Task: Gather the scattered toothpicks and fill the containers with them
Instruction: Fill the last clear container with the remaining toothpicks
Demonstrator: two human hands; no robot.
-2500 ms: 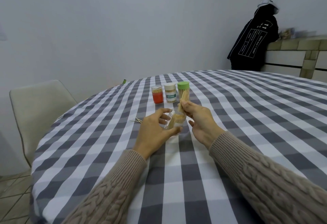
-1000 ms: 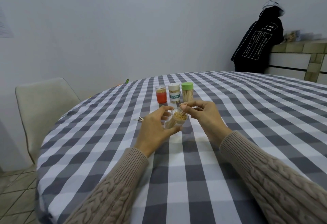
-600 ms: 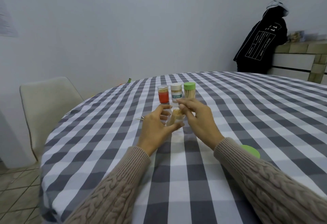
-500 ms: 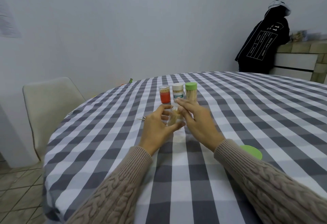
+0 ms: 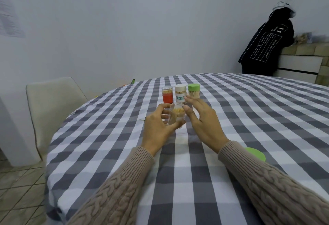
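My left hand (image 5: 158,128) grips a clear lidless container (image 5: 176,117) packed with toothpicks, held just above the checked tablecloth (image 5: 249,118). My right hand (image 5: 203,120) hovers beside it with fingers spread and straight, its thumb close to the container's rim. Behind stand three upright containers: one with a red band (image 5: 167,94), one white-capped with a label (image 5: 180,93), one green-capped (image 5: 194,91). A few loose toothpicks (image 5: 143,119) lie on the cloth left of my left hand.
A loose green lid (image 5: 256,154) lies on the cloth behind my right sleeve. A pale chair (image 5: 51,103) stands at the table's left edge. A dark jacket (image 5: 267,46) hangs at the back right by a tiled counter.
My right hand has let go of the toothpicks it was pushing into the clear container and opened its fingers. The toothpicks now sit fully inside. My left hand keeps its hold.
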